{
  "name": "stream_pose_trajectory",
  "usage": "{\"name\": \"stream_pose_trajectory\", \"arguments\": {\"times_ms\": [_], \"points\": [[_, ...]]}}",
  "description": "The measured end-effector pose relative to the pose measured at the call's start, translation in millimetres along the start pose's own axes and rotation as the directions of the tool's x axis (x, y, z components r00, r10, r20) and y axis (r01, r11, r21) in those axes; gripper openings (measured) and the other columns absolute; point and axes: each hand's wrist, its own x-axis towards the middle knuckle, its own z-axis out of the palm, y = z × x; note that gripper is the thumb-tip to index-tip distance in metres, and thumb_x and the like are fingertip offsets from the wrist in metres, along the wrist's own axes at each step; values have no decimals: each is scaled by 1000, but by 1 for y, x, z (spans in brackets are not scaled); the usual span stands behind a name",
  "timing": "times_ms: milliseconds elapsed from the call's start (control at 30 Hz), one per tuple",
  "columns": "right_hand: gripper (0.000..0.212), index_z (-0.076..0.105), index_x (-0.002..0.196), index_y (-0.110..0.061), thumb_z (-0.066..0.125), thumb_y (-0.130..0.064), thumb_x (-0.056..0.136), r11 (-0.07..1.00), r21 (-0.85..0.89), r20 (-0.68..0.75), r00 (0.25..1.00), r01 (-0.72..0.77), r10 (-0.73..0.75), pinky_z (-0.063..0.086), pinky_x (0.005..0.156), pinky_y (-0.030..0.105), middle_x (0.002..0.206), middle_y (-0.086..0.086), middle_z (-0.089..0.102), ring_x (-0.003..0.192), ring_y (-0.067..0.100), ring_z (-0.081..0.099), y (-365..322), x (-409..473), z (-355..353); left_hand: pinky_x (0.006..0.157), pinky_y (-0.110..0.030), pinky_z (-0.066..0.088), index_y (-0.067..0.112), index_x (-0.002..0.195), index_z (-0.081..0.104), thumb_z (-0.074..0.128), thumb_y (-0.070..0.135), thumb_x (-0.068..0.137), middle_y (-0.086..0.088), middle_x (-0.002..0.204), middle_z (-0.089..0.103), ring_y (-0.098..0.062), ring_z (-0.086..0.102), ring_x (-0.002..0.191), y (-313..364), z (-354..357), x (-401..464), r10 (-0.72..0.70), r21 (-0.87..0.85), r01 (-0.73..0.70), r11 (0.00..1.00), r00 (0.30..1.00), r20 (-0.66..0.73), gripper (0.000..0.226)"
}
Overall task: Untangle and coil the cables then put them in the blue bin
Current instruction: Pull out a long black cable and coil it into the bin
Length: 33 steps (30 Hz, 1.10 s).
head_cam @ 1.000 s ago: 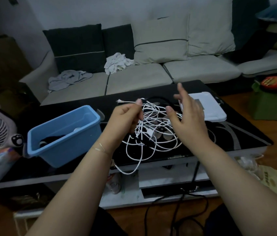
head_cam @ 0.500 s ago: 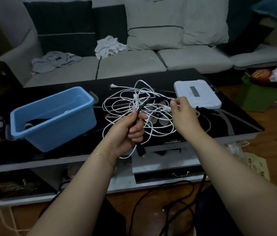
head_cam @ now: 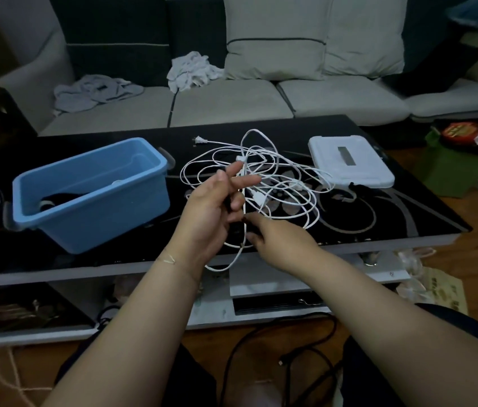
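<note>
White cable tangle (head_cam: 264, 183) threads the left hand (head_cam: 211, 210), fingers half-spread, loosely holding strands | right hand (head_cam: 279, 242) pinches a dark cable end just beside | blue bin (head_cam: 91, 195) sits left on table | step: untangling | next, likely: draw one cable free, coil

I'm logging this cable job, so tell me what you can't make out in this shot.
- Blue bin contents: near wall hides most; only something dark shows, head view.
- Right hand grip: fingertips hidden behind left hand.
- White cables: how many, too tangled.
- Black cable in the hands: lost in dim light.
</note>
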Motion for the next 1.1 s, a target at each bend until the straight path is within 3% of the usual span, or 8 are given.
{"name": "stream_pose_trajectory", "arguments": {"times_ms": [167,400,567,667,767,867,967,1100], "points": [[40,21,137,-48,34,-37,101,991,-80,93,991,103,-96,36,61,34,107,13,64,91,34,60,-3,-4,-1,61,-18,53,4,126,47,28,20,107,1,74,73,-10,69,71,-5,0,0,49,158,-46,986,999,-12,32],[25,48,122,-33,39,-41,99,969,-123,14,977,213,-213,27,53,33,97,8,65,88,32,60,-8,-12,-12,80,-25,56,13,95,54,33,19,106,6,119,66,-5,60,116,-21,-3,2,101,567,-101,818,994,31,24],[27,56,122,-34,47,-41,97,976,-12,108,970,218,-216,36,64,31,108,3,66,95,27,60,-10,-16,-21,77,-15,51,1,100,53,38,20,104,19,114,61,6,59,107,-28,-8,2,111,755,-138,641,990,87,25],[28,53,123,-29,51,-31,96,972,136,185,959,192,-216,46,74,34,112,2,65,98,25,61,-9,-18,-23,84,-34,54,15,111,55,38,25,103,10,119,65,-8,68,96,-25,-9,-1,127,874,-196,444,980,156,22],[15,55,102,-19,56,-31,93,932,343,191,963,114,-188,48,67,29,77,-8,67,73,13,67,-8,-18,-26,87,-42,49,25,127,50,35,33,103,6,122,67,-22,65,104,-19,-10,-2,146,962,-237,135,965,217,30],[26,55,87,-11,62,-36,90,890,456,305,936,19,-176,47,55,20,54,-4,60,53,9,61,-5,-20,-31,82,-44,49,24,136,42,30,37,103,-3,114,70,-31,66,97,-14,-14,0,120,972,-232,-41,964,236,38],[19,54,80,-21,60,-35,92,889,457,361,912,9,-195,50,52,26,52,-12,54,49,1,51,0,-24,-40,81,-43,49,23,134,42,29,36,103,-1,111,72,-31,66,94,-8,-19,-1,71,970,-227,-87,970,234,36],[16,52,82,-37,55,-51,89,983,146,62,990,114,-124,35,55,26,69,-14,56,63,1,51,7,-26,-48,75,-39,46,19,102,56,34,34,102,-2,92,71,-32,61,92,-7,-15,-6,-20,976,-211,-60,977,211,26]]}}
